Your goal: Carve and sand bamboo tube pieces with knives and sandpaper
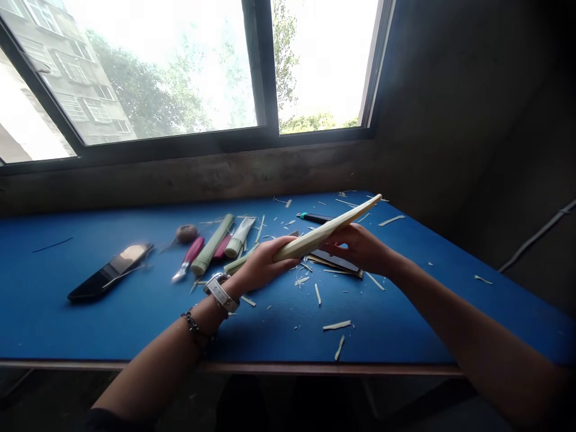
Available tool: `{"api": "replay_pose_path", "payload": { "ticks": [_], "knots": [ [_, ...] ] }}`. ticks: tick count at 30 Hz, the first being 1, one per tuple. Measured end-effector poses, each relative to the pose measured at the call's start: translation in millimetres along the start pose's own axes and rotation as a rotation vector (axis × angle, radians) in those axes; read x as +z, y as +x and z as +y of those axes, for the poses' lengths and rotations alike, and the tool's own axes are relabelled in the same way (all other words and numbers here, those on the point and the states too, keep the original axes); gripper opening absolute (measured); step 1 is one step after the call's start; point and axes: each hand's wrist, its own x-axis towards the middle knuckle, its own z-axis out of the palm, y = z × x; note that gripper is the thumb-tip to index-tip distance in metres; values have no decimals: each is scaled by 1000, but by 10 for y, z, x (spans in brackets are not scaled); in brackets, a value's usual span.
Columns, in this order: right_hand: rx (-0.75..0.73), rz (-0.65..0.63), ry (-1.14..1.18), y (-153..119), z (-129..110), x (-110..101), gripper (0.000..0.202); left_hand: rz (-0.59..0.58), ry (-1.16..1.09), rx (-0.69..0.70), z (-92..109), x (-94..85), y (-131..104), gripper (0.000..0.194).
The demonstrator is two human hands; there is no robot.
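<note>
Across the middle of the view slants a pale carved stick (pixel 310 241), flat and broad at the near end, narrowing to a rounded tip at the far right. My left hand (pixel 265 261) is closed around its broad end, thumb along the near side. Further along, my right hand (pixel 360 246) has its fingers curled against the underside of the stick; part of them is hidden behind it. Below the right hand lie dark grey sheets with brown edges (pixel 337 261). A black utility knife (pixel 315 218) with a green end lies behind the stick, partly covered by it.
Green stalk pieces (pixel 213 245), a red-handled tool (pixel 189 259), a ball of twine (pixel 186 233) and a black phone-like slab (pixel 110 274) lie left on the blue table (pixel 148 336). Pale shavings (pixel 336 326) are scattered around. A window (pixel 180 72) stands behind.
</note>
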Motion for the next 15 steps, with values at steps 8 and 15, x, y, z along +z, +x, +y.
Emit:
{"api": "replay_pose_path", "payload": {
  "ticks": [8, 15],
  "knots": [
    [74, 179, 169, -22, -59, -19, 24, -37, -76, -30, 27, 20, -1, 42],
    [56, 320, 188, -2, -98, 32, 20, -21, -127, -45, -12, 27, 4, 44]
  ]
}}
